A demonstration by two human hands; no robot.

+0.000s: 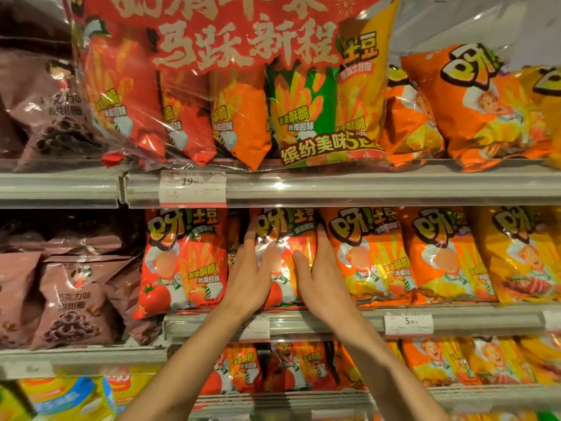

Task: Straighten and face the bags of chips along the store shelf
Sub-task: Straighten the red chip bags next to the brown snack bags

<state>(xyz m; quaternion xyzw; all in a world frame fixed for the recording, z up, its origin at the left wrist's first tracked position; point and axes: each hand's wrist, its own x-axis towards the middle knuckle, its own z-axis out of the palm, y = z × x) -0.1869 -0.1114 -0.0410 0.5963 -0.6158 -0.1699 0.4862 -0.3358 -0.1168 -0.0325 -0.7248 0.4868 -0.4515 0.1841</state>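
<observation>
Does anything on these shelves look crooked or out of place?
Yes. On the top shelf, the orange bag at the right leans sideways over its neighbours, and the clear multipack tilts, its corner hanging over the shelf edge. The middle row stands fairly straight.

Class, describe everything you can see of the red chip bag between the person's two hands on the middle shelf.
The red bag is glossy foil-like plastic with big yellow outlined lettering at the top and a cartoon chef, fries and a tomato below. It stands upright, facing front, on the middle shelf, between another red bag and an orange bag. The left hand and right hand press its two sides with straight fingers, thumbs across its front.
</observation>
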